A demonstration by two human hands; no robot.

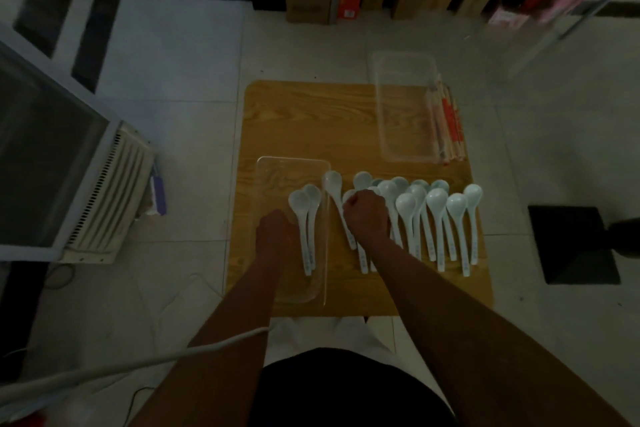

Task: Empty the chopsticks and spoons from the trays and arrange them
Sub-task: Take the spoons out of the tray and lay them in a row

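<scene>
spoon step under way. two spoons [304, 208] are left in the near tray [277, 163], and the left hand [277, 234] sits curled at their handles; a real grip, i cannot tell. the right hand [367, 215] is curled too, against one spoon [333, 182] at the left end of the spoon row [436, 204] on the table [294, 114]; pinched or not is hidden. next, by my reckoning: lift those two out and line them up. chopsticks [446, 125] lie beside the far tray [391, 149].
</scene>
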